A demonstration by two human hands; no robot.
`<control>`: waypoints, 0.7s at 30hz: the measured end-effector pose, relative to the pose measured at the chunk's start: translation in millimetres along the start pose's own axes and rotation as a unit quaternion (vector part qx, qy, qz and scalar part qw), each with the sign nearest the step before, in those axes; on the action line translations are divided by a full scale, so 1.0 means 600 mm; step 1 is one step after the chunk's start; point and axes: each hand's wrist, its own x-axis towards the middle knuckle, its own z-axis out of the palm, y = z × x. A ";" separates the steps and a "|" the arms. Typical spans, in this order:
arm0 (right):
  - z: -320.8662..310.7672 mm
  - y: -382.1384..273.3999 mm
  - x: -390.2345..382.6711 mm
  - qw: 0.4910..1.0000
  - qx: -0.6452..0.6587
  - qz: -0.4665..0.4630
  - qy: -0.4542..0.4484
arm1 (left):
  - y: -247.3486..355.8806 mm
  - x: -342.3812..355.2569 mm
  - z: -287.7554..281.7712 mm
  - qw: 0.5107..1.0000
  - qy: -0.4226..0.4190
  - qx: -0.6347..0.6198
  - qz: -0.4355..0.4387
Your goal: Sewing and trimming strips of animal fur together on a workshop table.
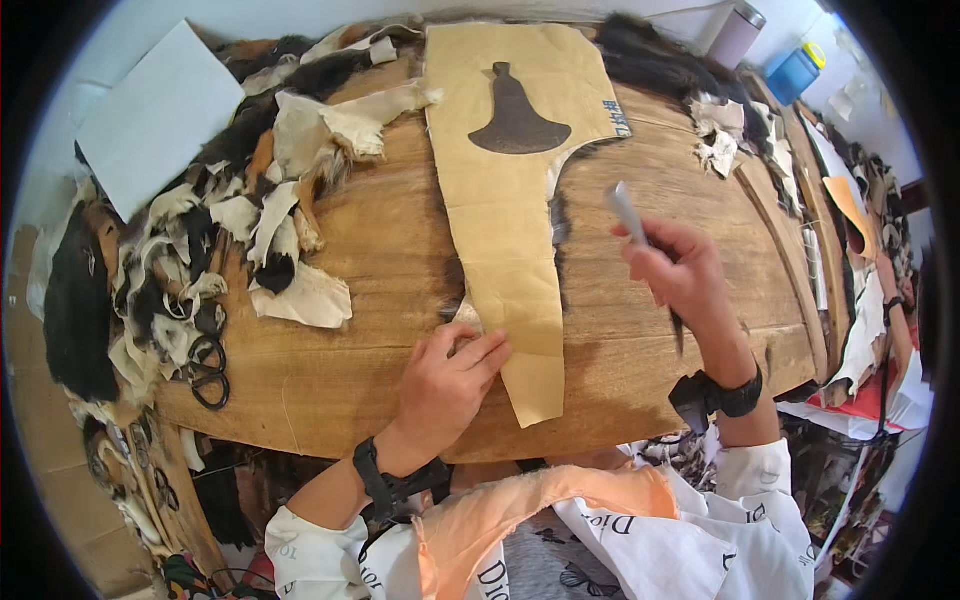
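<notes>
A long brown paper pattern (500, 230) lies on the wooden table (360, 230), with pale hide and dark fur showing along its edges. A dark fan-shaped blade with a short neck (519, 125) rests flat on its upper part. My left hand (452, 370) rests on the pattern's lower left edge, fingers apart and slightly bent; its thumb is partly hidden. My right hand (675, 270) is closed round a slim silver-grey tool (627, 210), held raised to the right of the pattern, with its dark lower end pointing down.
Fur and hide scraps (170, 280) pile along the left. Black scissors (208, 372) lie at lower left, a white sheet (160, 110) at upper left. A steel flask (735, 35), blue bottle (792, 72) and wooden strips (780, 240) are at right. Another person's arm (893, 330) shows far right.
</notes>
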 end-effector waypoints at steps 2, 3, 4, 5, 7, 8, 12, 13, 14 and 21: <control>0.029 -0.014 0.037 0.913 0.363 -0.041 -0.181 | -0.002 -0.006 0.002 1.000 0.007 -0.011 0.000; 0.045 -0.019 0.050 0.682 0.637 -0.158 -0.324 | -0.002 -0.008 0.003 0.999 0.003 -0.032 -0.010; 0.077 -0.016 0.045 0.762 0.591 -0.149 -0.219 | -0.002 -0.010 0.004 0.998 0.000 -0.053 -0.021; 0.116 -0.014 0.039 0.812 0.539 -0.175 -0.142 | -0.002 -0.012 0.005 0.998 0.001 -0.056 -0.023; 0.163 -0.015 0.048 0.840 0.507 0.005 -0.192 | -0.003 -0.013 0.006 0.998 -0.008 -0.059 -0.023; 0.190 -0.016 0.049 0.855 0.493 0.019 -0.161 | -0.005 -0.014 0.005 0.998 -0.001 -0.066 -0.016; 0.218 -0.015 0.010 0.971 0.227 -0.062 -0.050 | -0.026 -0.015 -0.007 0.990 -0.003 -0.139 -0.039; 0.219 -0.016 0.003 0.983 0.165 -0.081 -0.021 | -0.034 -0.015 -0.011 0.984 -0.001 -0.168 -0.054; 0.219 -0.016 -0.002 0.983 0.162 -0.079 -0.021 | -0.042 -0.013 -0.014 0.984 0.000 -0.172 -0.054; 0.234 -0.006 -0.012 0.977 0.059 -0.205 0.029 | -0.061 -0.005 -0.014 0.994 0.005 -0.106 0.007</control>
